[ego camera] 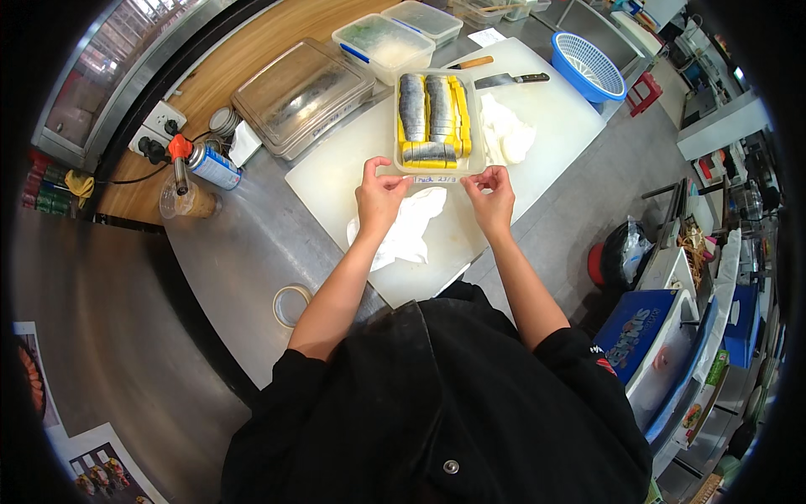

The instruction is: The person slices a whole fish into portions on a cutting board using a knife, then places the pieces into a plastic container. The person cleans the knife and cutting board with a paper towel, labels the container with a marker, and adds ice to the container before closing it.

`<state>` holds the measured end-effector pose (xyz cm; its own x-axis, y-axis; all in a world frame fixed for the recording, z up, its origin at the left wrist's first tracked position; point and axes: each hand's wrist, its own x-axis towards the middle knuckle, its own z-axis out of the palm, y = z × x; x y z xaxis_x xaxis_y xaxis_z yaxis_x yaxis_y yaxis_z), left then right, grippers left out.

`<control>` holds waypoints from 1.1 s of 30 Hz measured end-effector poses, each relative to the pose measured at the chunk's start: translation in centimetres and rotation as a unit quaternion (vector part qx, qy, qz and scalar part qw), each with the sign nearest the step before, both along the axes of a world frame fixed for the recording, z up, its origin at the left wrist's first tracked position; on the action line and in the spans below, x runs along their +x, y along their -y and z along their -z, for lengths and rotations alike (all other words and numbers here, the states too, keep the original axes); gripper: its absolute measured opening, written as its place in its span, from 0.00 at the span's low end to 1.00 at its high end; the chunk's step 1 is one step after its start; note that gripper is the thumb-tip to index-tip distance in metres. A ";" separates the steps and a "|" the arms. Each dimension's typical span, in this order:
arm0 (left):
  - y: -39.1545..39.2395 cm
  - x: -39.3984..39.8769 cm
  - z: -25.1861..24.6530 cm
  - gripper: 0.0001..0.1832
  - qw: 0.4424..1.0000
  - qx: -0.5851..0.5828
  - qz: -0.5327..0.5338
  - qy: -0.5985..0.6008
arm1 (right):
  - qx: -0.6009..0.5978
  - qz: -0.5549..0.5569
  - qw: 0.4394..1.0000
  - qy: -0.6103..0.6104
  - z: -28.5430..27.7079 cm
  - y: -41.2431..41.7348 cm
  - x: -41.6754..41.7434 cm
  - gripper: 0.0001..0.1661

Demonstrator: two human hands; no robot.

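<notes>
A clear plastic container (478, 135) of silver-skinned fish pieces with yellow layers (439, 120) sits on a white cutting board (340, 170). Both hands are at its near side, where a strip of tape with handwriting (434, 179) lies between them. My left hand (380, 195) pinches the left end of the tape between thumb and finger. My right hand (490, 198) pinches its right end. A crumpled white cloth (409, 230) lies below the tape, close to my left hand. Another white cloth (505, 132) is right of the container. Beyond it lie a knife (504, 80) and a wooden handle (473, 62).
Left of the board stand a lidded steel-coloured tray (302, 94), a gas torch (211, 165) and a plastic cup (189, 203). A tape roll (291, 305) lies near my left forearm. Plastic boxes (384, 47) stand behind; a blue basket (589, 66) is at the far right corner.
</notes>
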<state>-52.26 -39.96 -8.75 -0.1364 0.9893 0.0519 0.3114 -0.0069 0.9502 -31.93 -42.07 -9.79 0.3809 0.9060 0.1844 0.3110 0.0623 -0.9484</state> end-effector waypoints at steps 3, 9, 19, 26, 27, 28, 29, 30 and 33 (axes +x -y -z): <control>-0.1 0.0 -0.3 0.22 1.000 0.004 0.004 -0.017 | 0.004 0.011 1.000 0.002 0.0 0.0 -0.3 0.19; -0.1 0.0 0.3 0.17 0.999 0.024 0.010 -0.032 | -0.013 0.041 0.999 0.011 -0.4 0.1 -0.7 0.19; -0.1 0.5 0.4 0.16 0.999 0.021 -0.013 -0.031 | 0.011 0.046 0.999 0.008 0.3 -0.2 -0.5 0.18; -0.6 -0.1 -1.2 0.18 0.977 -0.040 -0.020 -0.209 | -0.036 0.061 0.997 0.020 0.1 -0.1 -0.2 0.19; -0.5 -0.4 -1.4 0.19 0.976 -0.041 -0.023 -0.214 | -0.052 0.061 0.996 0.026 0.3 -0.1 -0.1 0.19; -0.4 -0.6 -1.5 0.19 0.974 -0.041 -0.027 -0.219 | -0.068 0.061 0.995 0.032 0.4 -0.1 0.0 0.20; -0.5 -0.8 -0.8 0.19 0.969 0.033 -0.026 -0.243 | -0.055 0.060 0.996 0.044 0.5 -0.1 0.1 0.19; -0.6 -0.9 -0.1 0.20 0.958 0.107 -0.026 -0.266 | -0.042 0.058 0.996 0.056 0.5 -0.1 0.1 0.19; -0.5 -1.1 1.1 0.23 0.897 0.285 0.002 -0.337 | 0.011 0.045 0.986 0.162 0.1 0.4 0.8 0.18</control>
<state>-53.32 -39.43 -9.89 0.1202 0.7758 0.6195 0.8124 -0.4355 0.3877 -31.16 -42.50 -9.90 0.3769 0.8659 0.3290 0.6027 0.0404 -0.7969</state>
